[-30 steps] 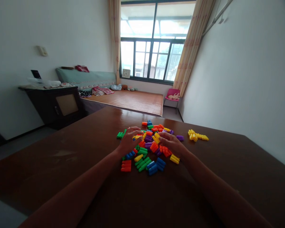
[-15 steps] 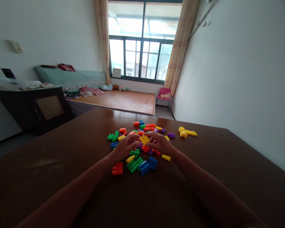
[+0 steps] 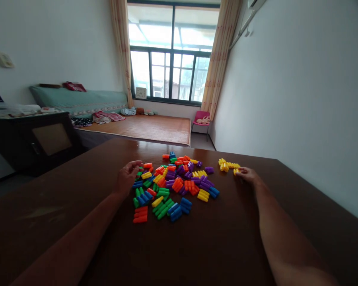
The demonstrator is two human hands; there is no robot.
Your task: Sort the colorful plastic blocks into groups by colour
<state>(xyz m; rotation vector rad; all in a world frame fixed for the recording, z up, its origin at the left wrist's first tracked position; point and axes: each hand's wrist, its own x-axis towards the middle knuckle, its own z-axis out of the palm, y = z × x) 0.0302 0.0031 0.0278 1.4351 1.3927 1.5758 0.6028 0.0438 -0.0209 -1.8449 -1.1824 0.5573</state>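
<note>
A pile of small plastic building blocks (image 3: 170, 184), each made of joined rounded tubes, lies on the brown table (image 3: 179, 250) in red, blue, green, yellow, purple and orange. At the pile's left edge, my left hand (image 3: 127, 177) hovers by some green blocks (image 3: 139, 173), its fingers apart and nothing visible in them. To the right of the pile, my right hand (image 3: 248, 175) pinches a yellow block (image 3: 236, 172) between thumb and fingertips. Just beyond it lies a joined group of yellow blocks (image 3: 223, 165); whether the held block touches this group I cannot tell.
A bed (image 3: 149, 127) with a woven mat stands past the table's far edge, below a window (image 3: 170, 75). A pink chair (image 3: 201, 117) holds a soft toy. To the left is a dark cabinet (image 3: 32, 135); a white wall (image 3: 301, 87) rises on the right.
My hands were together over the pile with a yellow block. They have parted: the right has moved right with a yellow block, the left to the pile's left edge. The view has shifted slightly.
</note>
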